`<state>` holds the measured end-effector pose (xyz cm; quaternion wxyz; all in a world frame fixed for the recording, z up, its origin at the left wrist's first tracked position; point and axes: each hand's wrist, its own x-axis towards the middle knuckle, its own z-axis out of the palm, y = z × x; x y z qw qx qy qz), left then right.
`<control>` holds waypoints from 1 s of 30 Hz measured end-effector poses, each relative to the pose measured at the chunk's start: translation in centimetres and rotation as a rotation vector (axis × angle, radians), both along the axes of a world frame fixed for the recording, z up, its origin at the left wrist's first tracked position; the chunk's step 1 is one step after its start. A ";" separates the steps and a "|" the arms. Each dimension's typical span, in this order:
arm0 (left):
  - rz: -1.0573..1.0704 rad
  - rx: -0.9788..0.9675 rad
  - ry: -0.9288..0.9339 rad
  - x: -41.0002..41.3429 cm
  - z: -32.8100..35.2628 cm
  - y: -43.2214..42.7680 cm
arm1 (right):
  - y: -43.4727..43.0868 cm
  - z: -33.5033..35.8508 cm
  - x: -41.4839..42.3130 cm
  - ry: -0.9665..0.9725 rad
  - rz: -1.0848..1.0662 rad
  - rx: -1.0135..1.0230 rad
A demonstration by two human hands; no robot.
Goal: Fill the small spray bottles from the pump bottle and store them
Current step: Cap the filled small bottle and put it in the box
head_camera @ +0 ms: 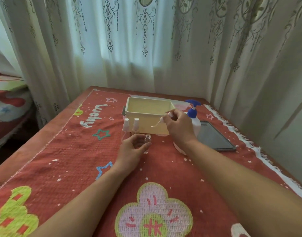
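My left hand (134, 147) grips a small clear spray bottle (147, 142) with its neck uncapped, standing upright on the red cloth. My right hand (178, 125) holds the bottle's white spray head (161, 120) by its top, above and right of the neck, with its thin dip tube hanging down to the left. Two more small spray bottles with white caps (126, 124) (136, 124) stand side by side just behind my left hand. A white pump bottle with a blue pump (193, 110) stands behind my right hand, partly hidden by it.
A cream plastic bin (149, 113) sits open at the table's back, in front of the curtains. A dark tablet (213, 136) lies flat to the right. A white round object (178, 147) peeks out under my right wrist. The red patterned cloth (69, 159) covers the table.
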<state>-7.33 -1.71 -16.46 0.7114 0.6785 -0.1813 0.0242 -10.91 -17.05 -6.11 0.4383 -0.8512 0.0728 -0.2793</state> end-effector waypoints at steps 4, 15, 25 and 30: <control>-0.003 0.024 -0.004 -0.1 0.0 0.0 | 0.4 1.3 -0.3 -0.018 0.047 0.012; -0.023 0.076 -0.040 -0.1 -0.1 -0.1 | 0.9 -0.3 0.6 0.042 0.111 -0.218; -0.017 0.141 -0.107 -0.2 0.1 0.1 | -0.3 -1.0 0.7 0.167 0.308 -0.463; -0.015 0.208 -0.162 -0.3 0.1 0.2 | -0.6 -0.7 0.7 0.223 0.369 -0.522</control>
